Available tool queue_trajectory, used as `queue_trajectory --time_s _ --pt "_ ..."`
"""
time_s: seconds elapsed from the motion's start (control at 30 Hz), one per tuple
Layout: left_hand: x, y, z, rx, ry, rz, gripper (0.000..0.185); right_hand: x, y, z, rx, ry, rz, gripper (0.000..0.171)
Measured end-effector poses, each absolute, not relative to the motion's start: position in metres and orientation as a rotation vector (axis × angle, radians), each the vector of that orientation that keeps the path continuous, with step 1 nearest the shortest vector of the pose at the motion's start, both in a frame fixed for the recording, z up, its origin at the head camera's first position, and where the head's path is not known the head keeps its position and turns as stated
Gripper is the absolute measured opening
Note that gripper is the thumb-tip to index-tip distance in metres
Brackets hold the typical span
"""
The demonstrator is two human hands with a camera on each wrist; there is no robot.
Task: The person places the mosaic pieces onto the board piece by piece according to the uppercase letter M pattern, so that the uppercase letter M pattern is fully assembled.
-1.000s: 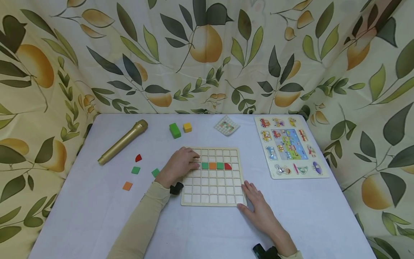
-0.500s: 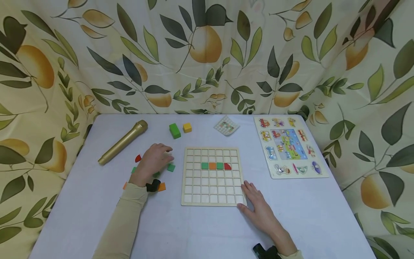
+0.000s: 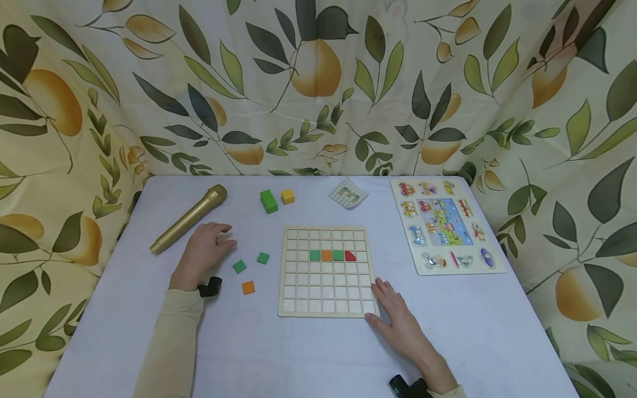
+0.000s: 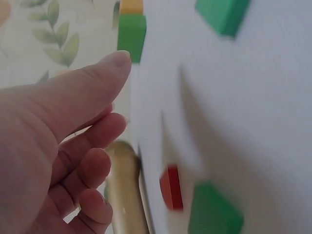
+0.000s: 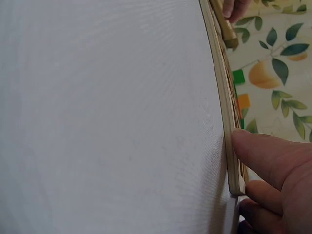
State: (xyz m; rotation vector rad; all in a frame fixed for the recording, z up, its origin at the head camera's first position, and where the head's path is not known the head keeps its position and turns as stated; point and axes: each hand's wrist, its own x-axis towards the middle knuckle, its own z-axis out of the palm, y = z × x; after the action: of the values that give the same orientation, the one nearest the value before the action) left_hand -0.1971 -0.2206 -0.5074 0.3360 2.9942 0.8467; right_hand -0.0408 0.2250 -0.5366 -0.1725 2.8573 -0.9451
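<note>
My left hand (image 3: 201,257) hovers over the table's left side with nothing between its fingers. In the left wrist view its thumb is stretched out and its fingers curl loosely. Beneath it lie a red quarter-round tile (image 4: 170,187) and a green tile (image 4: 212,212), both hidden in the head view. Two green square tiles (image 3: 239,266) and an orange square tile (image 3: 248,287) lie to its right. My right hand (image 3: 400,323) rests against the near right corner of a wooden grid board (image 3: 320,292), thumb on its front edge. One board row bears green, orange, green and red tiles.
Behind the board are a green block (image 3: 269,202), a yellow cube (image 3: 288,196) and a small pattern card (image 3: 349,193). A gold rod with a wider end (image 3: 186,221) lies back left. At right lies a picture puzzle board (image 3: 450,226). Patterned curtains (image 3: 318,127) enclose the table.
My left hand has moved from the grid board leftward to the loose tiles. Another green tile and an orange tile now lie between it and the board. My right hand has stayed put.
</note>
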Motion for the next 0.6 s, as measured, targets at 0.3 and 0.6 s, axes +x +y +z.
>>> queue_trajectory --time_s 0.3,0.6 --pt "-0.189 -0.246 -0.513 0.225 2.981 0.858 0.043 -0.041 0.226 -0.537 -0.169 2.852 -0.943 0.075" --pt "-0.184 -0.253 -0.515 0.180 3.003 0.802 0.037 -0.041 0.227 -0.538 -0.164 2.842 -0.959 0.075"
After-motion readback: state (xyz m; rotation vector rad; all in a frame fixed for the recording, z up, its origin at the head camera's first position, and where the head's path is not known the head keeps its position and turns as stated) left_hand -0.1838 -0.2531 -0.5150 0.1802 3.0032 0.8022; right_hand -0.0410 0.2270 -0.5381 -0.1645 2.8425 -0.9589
